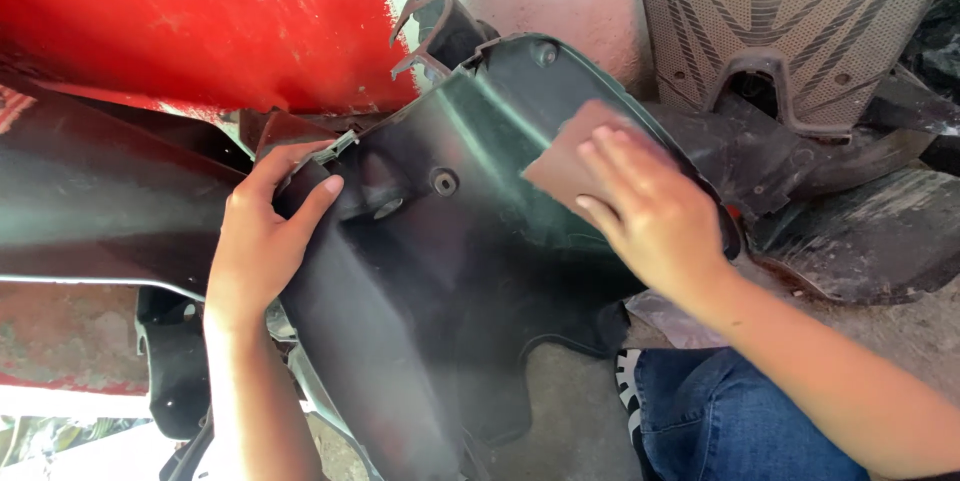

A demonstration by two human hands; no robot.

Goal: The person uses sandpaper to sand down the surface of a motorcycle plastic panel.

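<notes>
Dark plastic panel (440, 281) propped up in the middle, curved, dusty, with a round screw hole (444, 182) near its centre. Left hand (262, 241) gripping the panel's left edge, fingers curled over the rim, thumb lying on the front face. Right hand (650, 211) pressed nearly flat on the upper right part, fingers together, pinning a brownish sheet of sandpaper (565, 163) against the surface. Red wall (190, 21) far left behind. Patterned grey floor panel (800, 31) leaning far right. Jeans leg (720, 421) near, lower right.
</notes>
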